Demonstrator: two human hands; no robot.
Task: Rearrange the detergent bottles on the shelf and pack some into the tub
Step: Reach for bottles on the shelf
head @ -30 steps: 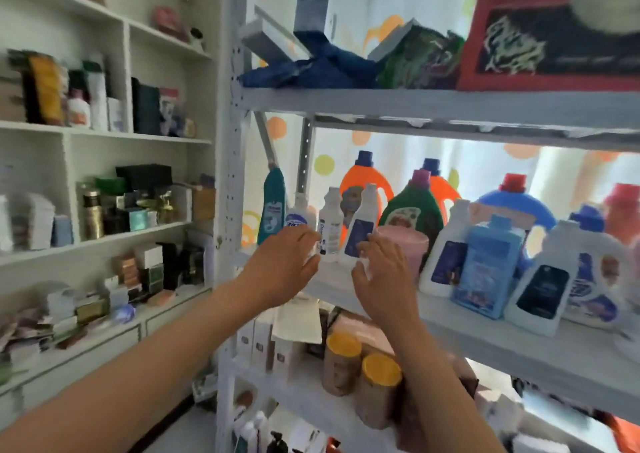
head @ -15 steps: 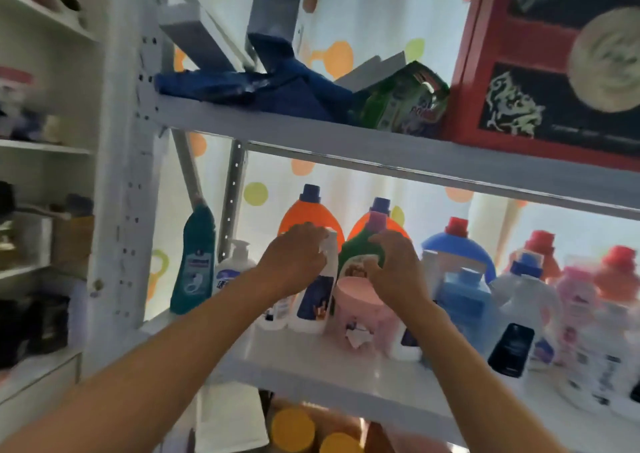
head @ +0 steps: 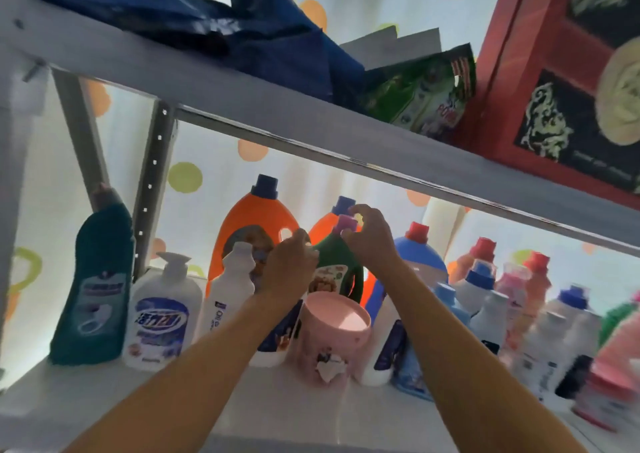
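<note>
Green plastic forms the body of the detergent bottle toward which both hands are raised; it stands upright in the second row of the white metal shelf, directly behind the pink tub and in front of two orange bottles, the taller one to the left and a second mostly hidden behind it. The right hand is held at the bottle's neck, its fingers curled beside the magenta cap; a grasp on the neck seems likely, though real contact cannot be confirmed through the blur. The left hand is placed against the bottle's left shoulder with its fingers bent, and whether the bottle is actually gripped there cannot be told, since the fingertips are hidden behind the hand. The tub is seen open-topped at the front of the shelf, just below and between the two wrists. To the left, a white bottle, a white pump bottle and a teal angled-neck bottle are lined up along the shelf. To the right, a blue jug with a red cap and a crowd of smaller bottles are ranged, heavily blurred.
</note>
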